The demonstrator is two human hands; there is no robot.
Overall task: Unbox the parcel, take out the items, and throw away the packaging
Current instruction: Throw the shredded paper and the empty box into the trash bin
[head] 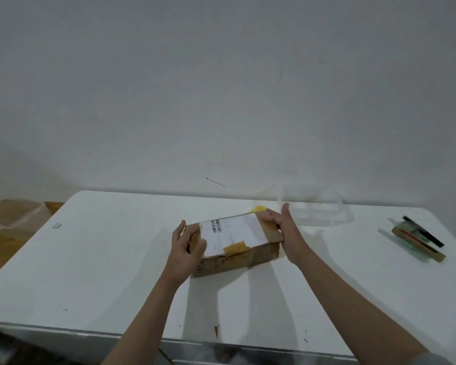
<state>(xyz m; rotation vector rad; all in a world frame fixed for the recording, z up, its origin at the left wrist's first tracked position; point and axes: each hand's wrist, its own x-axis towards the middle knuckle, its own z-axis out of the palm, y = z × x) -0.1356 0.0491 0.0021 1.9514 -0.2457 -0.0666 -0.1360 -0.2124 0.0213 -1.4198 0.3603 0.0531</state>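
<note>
A brown cardboard parcel [250, 255] with a white shipping label and strips of brown tape lies in the middle of the white table [111, 272]. My left hand [186, 246] holds its left end, thumb on top and fingers round the side. My right hand [284, 227] grips the far right corner, fingers lying over the top edge. The parcel is closed and its contents are hidden.
A clear plastic container [319, 209] sits at the back right near the wall, with something yellow [258, 208] just behind the parcel. A small flat packet with a black tool [419, 237] lies at the right. A clear bin [13, 213] stands on the floor at left.
</note>
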